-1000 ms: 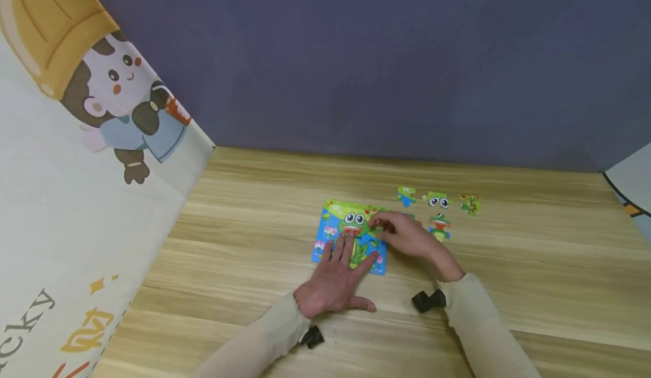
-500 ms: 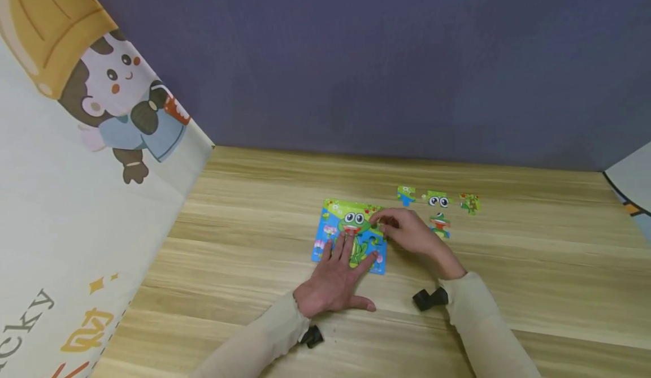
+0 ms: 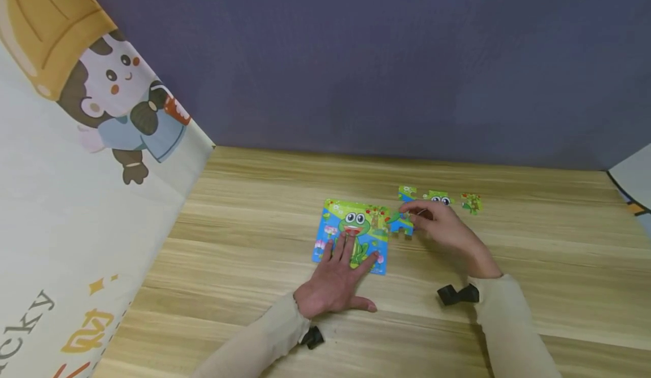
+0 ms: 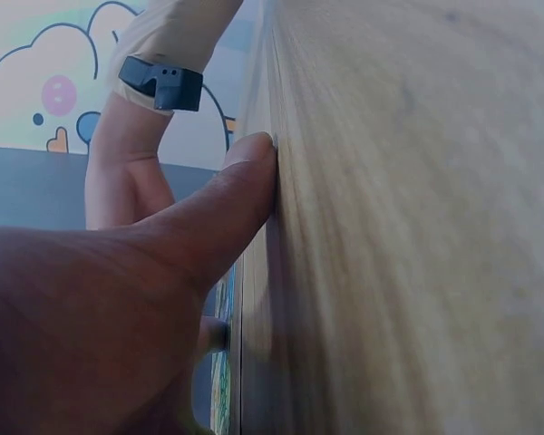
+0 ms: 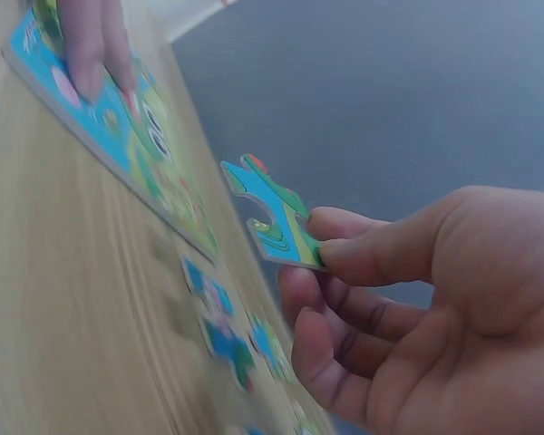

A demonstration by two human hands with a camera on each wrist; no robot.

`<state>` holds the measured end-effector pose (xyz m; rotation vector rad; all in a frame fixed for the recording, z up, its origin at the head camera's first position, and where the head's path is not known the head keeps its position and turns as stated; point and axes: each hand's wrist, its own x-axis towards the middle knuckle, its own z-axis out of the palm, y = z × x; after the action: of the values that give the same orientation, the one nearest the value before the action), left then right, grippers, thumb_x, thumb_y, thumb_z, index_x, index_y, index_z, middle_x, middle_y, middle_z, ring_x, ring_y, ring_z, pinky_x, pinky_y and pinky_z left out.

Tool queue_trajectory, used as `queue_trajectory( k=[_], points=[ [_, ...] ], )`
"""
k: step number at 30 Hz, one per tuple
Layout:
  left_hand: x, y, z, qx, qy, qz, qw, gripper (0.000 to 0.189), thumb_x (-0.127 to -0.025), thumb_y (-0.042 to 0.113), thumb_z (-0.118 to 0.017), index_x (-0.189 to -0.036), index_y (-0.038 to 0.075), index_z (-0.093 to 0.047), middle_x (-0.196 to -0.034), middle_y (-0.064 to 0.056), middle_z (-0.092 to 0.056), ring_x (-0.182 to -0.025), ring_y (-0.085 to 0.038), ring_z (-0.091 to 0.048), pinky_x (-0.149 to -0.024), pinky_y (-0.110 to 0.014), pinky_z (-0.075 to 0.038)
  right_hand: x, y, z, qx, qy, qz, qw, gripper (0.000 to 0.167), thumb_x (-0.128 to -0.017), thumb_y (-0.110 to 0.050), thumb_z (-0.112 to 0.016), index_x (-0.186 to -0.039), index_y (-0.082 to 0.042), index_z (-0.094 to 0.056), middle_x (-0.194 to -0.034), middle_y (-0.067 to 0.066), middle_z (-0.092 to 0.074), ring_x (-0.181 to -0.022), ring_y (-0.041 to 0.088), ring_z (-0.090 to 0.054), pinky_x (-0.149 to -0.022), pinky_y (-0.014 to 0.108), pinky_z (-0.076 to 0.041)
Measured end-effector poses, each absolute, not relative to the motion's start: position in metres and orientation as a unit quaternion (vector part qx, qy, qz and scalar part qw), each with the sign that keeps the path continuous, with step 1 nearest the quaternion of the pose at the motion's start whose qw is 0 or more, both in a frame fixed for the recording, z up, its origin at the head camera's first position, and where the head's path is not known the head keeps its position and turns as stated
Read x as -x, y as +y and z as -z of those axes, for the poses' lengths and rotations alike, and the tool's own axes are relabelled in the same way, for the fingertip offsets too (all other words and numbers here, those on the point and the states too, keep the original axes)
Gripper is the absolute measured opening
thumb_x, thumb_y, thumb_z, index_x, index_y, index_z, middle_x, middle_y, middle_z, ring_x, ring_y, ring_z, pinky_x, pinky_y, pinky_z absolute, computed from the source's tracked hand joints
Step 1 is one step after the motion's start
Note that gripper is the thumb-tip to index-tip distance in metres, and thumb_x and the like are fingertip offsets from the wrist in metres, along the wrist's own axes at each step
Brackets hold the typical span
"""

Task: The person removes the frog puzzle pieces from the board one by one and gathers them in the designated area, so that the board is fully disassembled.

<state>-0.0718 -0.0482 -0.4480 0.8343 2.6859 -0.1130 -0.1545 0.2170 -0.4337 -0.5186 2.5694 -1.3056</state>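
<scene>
A frog jigsaw puzzle (image 3: 329, 220) lies on the table, its picture showing a green frog on blue. My left hand (image 3: 329, 287) rests flat on its lower part with the fingers spread, and the thumb (image 4: 227, 204) touches the wood. To the puzzle's right, my right hand (image 3: 450, 231) pinches a puzzle piece (image 5: 286, 217) between thumb and fingertips. That piece is blue and green with a red spot, held tilted above the table. Beneath it in the right wrist view lies another loose piece (image 5: 219, 322), somewhat blurred.
Loose puzzle pieces lie behind the right hand: a green and blue one (image 3: 406, 192), one with the frog's eyes (image 3: 438, 198), partly covered, and one with a tree (image 3: 471, 202). A dark panel (image 3: 356, 73) stands behind the wooden table (image 3: 244, 225).
My right hand has moved right, away from the puzzle's upper right part, and carries a piece over the loose ones. It now hides the frog-mouth piece. My left hand stays in place.
</scene>
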Motion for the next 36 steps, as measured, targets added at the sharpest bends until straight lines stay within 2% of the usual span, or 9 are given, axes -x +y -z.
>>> queue_trajectory(
  k=[5,10,15,17,20,25,29,33,36],
  points=[
    [0.071,-0.048,0.447,-0.293,0.941,0.039,0.164,0.098,-0.080,0.082,-0.052,-0.160,0.038,-0.016,-0.168,-0.025,-0.008,-0.157,-0.041,-0.010,-0.124,-0.055,-0.023,0.152,0.236,0.429,0.161,0.867,0.460,0.105,0.029,-0.105,-0.008,-0.049,-0.129,0.000,-0.063,-0.120,0.025,-0.066,-0.075,0.016,-0.061,-0.060,0.029,-0.049],
    [0.071,-0.047,0.448,-0.291,0.941,0.044,0.167,0.098,-0.080,0.082,-0.052,-0.160,0.038,-0.017,-0.168,-0.025,-0.007,-0.157,-0.041,-0.010,-0.124,-0.055,-0.023,0.151,0.248,0.427,0.156,0.854,0.484,0.109,0.032,-0.105,-0.006,-0.047,-0.133,0.004,-0.059,-0.130,0.029,-0.061,-0.076,0.011,-0.056,-0.064,0.029,-0.051],
    [0.071,-0.046,0.449,-0.287,0.941,0.037,0.175,0.099,-0.080,0.082,-0.053,-0.160,0.038,-0.016,-0.168,-0.025,-0.005,-0.157,-0.041,-0.007,-0.125,-0.056,-0.021,0.149,0.259,0.429,0.135,0.856,0.486,0.111,0.033,-0.105,-0.007,-0.047,-0.134,0.004,-0.058,-0.134,0.029,-0.059,-0.085,0.000,-0.060,-0.072,0.028,-0.057],
    [0.071,-0.046,0.449,-0.287,0.941,0.037,0.176,0.099,-0.080,0.082,-0.053,-0.160,0.039,-0.015,-0.168,-0.025,-0.004,-0.157,-0.041,-0.007,-0.125,-0.057,-0.020,0.148,0.264,0.431,0.130,0.858,0.486,0.106,0.033,-0.105,-0.007,-0.047,-0.134,0.004,-0.058,-0.131,0.023,-0.062,-0.091,-0.004,-0.061,-0.076,0.027,-0.058],
    [0.071,-0.046,0.449,-0.287,0.941,0.037,0.177,0.099,-0.080,0.082,-0.052,-0.161,0.039,-0.014,-0.168,-0.025,-0.004,-0.157,-0.041,-0.006,-0.125,-0.056,-0.020,0.147,0.272,0.433,0.127,0.864,0.478,0.095,0.032,-0.105,-0.008,-0.048,-0.132,0.002,-0.060,-0.124,0.014,-0.064,-0.085,0.001,-0.062,-0.072,0.026,-0.057],
    [0.071,-0.046,0.449,-0.289,0.941,0.039,0.173,0.099,-0.080,0.082,-0.052,-0.161,0.039,-0.014,-0.168,-0.025,-0.004,-0.157,-0.042,-0.007,-0.125,-0.056,-0.021,0.144,0.286,0.436,0.117,0.878,0.458,0.078,0.031,-0.105,-0.009,-0.048,-0.131,0.002,-0.061,-0.116,-0.011,-0.064,-0.078,0.009,-0.058,-0.065,0.027,-0.050],
    [0.072,-0.046,0.449,-0.291,0.941,0.038,0.170,0.099,-0.080,0.082,-0.053,-0.161,0.038,-0.015,-0.168,-0.026,-0.005,-0.157,-0.042,-0.007,-0.125,-0.057,-0.021,0.141,0.300,0.440,0.114,0.880,0.457,0.063,0.030,-0.104,-0.006,-0.048,-0.128,0.006,-0.061,-0.108,-0.031,-0.058,-0.077,0.008,-0.055,-0.062,0.027,-0.047],
    [0.072,-0.047,0.449,-0.290,0.941,0.037,0.171,0.099,-0.080,0.082,-0.053,-0.161,0.038,-0.014,-0.168,-0.026,-0.004,-0.157,-0.042,-0.007,-0.125,-0.057,-0.021,0.138,0.314,0.444,0.115,0.880,0.458,0.050,0.029,-0.104,-0.004,-0.048,-0.126,0.009,-0.061,-0.106,-0.037,-0.055,-0.077,0.004,-0.055,-0.061,0.025,-0.047],
    [0.072,-0.047,0.448,-0.288,0.941,0.036,0.174,0.099,-0.080,0.082,-0.053,-0.161,0.039,-0.014,-0.168,-0.025,-0.004,-0.157,-0.042,-0.006,-0.125,-0.056,-0.020,0.136,0.324,0.447,0.107,0.880,0.459,0.051,0.029,-0.104,-0.004,-0.047,-0.126,0.011,-0.059,-0.104,-0.037,-0.056,-0.074,0.006,-0.053,-0.059,0.025,-0.046]
  ],
)
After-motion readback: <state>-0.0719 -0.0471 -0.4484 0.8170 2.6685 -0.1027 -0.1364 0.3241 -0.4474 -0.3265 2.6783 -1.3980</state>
